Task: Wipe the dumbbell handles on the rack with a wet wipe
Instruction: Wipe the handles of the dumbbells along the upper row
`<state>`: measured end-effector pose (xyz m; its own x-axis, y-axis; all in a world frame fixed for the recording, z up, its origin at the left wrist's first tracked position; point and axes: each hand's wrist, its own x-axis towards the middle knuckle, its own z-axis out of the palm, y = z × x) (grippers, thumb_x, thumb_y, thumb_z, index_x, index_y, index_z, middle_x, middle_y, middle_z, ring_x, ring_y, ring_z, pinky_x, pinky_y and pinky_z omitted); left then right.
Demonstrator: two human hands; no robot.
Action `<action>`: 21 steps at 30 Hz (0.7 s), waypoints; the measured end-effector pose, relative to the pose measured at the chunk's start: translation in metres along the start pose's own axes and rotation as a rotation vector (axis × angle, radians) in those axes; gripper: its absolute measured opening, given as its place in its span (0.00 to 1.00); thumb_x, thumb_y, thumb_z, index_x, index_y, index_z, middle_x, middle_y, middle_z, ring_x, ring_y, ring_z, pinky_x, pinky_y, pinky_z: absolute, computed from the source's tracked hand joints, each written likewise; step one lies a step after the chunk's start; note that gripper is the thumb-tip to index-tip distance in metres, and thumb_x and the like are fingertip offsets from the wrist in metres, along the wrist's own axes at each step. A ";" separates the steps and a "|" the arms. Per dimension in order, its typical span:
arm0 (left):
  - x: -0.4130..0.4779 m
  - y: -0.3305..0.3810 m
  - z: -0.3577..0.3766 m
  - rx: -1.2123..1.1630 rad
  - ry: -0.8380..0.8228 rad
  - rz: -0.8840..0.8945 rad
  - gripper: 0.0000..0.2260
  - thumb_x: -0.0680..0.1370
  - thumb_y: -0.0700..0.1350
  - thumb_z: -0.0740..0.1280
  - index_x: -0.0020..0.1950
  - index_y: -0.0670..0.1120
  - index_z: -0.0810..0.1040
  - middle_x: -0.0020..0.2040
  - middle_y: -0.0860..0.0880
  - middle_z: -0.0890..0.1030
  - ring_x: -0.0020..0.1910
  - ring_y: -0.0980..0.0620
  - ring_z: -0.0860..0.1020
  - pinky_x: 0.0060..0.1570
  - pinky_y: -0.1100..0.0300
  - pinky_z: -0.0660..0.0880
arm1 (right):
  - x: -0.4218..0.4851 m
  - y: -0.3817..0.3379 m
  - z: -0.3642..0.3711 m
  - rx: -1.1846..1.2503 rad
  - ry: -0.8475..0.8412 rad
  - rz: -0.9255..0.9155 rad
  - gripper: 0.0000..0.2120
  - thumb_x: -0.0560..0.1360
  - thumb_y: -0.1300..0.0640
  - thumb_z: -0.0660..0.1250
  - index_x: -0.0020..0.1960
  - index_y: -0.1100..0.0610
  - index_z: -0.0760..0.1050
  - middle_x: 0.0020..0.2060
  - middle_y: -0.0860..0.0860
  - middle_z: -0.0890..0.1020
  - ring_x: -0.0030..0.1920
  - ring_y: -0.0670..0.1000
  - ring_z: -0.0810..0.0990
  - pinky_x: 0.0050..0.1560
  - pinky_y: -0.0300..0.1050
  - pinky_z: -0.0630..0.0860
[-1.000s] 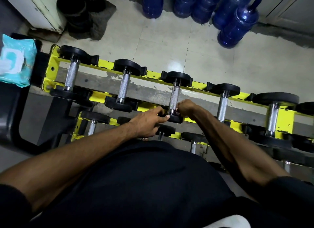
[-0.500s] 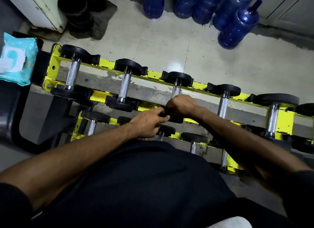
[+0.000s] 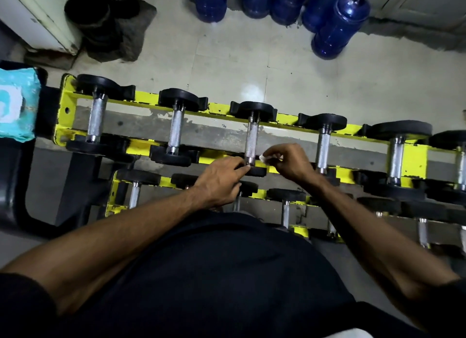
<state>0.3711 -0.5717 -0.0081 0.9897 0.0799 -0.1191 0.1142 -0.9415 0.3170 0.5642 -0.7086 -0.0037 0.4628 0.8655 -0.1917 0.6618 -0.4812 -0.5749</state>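
Right hand (image 3: pixel 286 162) lifted off handle (image 3: pixel 251 140), pinching wet wipe (image 3: pixel 263 157), left hand (image 3: pixel 219 182) unmoved

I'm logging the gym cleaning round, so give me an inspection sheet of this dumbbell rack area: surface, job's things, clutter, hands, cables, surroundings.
Surface: yellow rack, paint chipped, dumbbells on at least two tiers.
Job's things: third dumbbell handle from the left on the top tier; wet wipe just right of its near end; wet wipe pack beside the rack's left end.
Clutter: nothing seen.
Hands: left hand has fingertips at that handle's near end, grip unclear; right hand pinches the wet wipe.
Cables: nothing seen.
Surroundings: tiled floor, blue water jugs, black containers beyond the rack.
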 end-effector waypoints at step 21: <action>0.104 0.144 0.034 -0.161 -0.244 -0.073 0.33 0.78 0.50 0.67 0.80 0.49 0.57 0.76 0.42 0.59 0.72 0.43 0.66 0.68 0.47 0.71 | -0.052 0.134 -0.088 -0.020 -0.152 0.175 0.07 0.69 0.65 0.77 0.46 0.59 0.86 0.44 0.53 0.86 0.41 0.47 0.83 0.49 0.46 0.82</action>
<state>0.4870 -0.7098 -0.0069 0.9304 0.0458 -0.3636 0.2157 -0.8704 0.4426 0.6804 -0.8302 -0.0009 0.4786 0.7788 -0.4055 0.5915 -0.6273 -0.5066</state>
